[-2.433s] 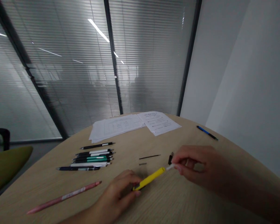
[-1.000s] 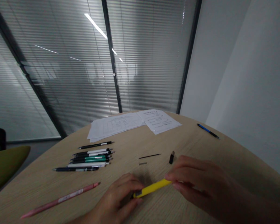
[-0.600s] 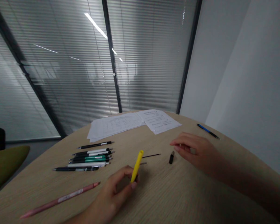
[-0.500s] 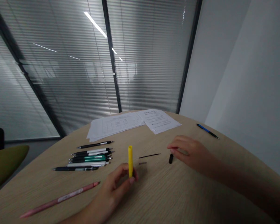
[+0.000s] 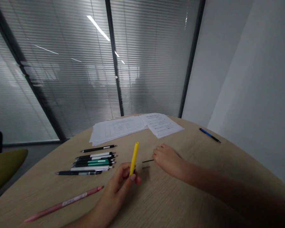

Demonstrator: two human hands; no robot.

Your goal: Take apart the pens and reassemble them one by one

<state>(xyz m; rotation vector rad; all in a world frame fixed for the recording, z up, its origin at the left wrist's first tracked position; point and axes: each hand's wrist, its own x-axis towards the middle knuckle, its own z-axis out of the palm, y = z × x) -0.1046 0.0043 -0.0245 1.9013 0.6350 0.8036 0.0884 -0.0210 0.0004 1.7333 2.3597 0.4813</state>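
Note:
My left hand (image 5: 120,183) is closed around the lower end of a yellow pen barrel (image 5: 134,158), which points up and leans slightly right. My right hand (image 5: 167,160) lies low over the table with its fingers pinched at the right end of a thin black pen refill (image 5: 147,161). The refill's left part shows; the rest is under the fingers. Just below it lies a small spring (image 5: 146,167). The short black pen piece is hidden, apparently by my right hand.
To the left lie several black, white and green pens (image 5: 95,162) in a row, with a pink pen (image 5: 66,202) nearer me. Papers (image 5: 118,128) rest at the far edge. A blue and black pen (image 5: 210,135) lies far right. A chair (image 5: 7,167) stands at left.
My right hand has moved left from beside the short black piece to the refill, and its fingers have closed there. The yellow barrel has tilted a little to the right.

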